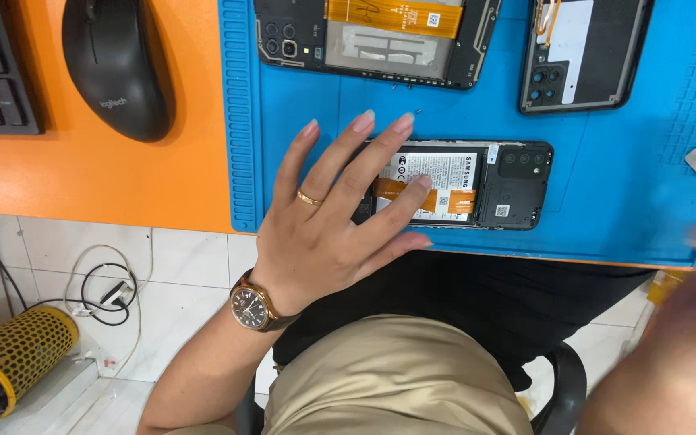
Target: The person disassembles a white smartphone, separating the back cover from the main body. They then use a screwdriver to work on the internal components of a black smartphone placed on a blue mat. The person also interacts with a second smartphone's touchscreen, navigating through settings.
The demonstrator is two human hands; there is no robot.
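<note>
Flat and spread, the left hand [328,234] pinned the black opened smartphone with exposed battery and orange ribbon cable [465,185] on the blue ribbed mat [606,201]. It looked light, rigid, delicate inside; best held by its edges. The right hand [686,322] was blurred, its grip untellable.

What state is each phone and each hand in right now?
Near phone: back cover off, battery showing, flat on the blue mat.
Far left phone: opened, insides showing.
Far right phone: opened, partly out of frame.
Left hand: spread open, fingers resting on the near phone.
Right hand: blurred, grip unclear.
</note>
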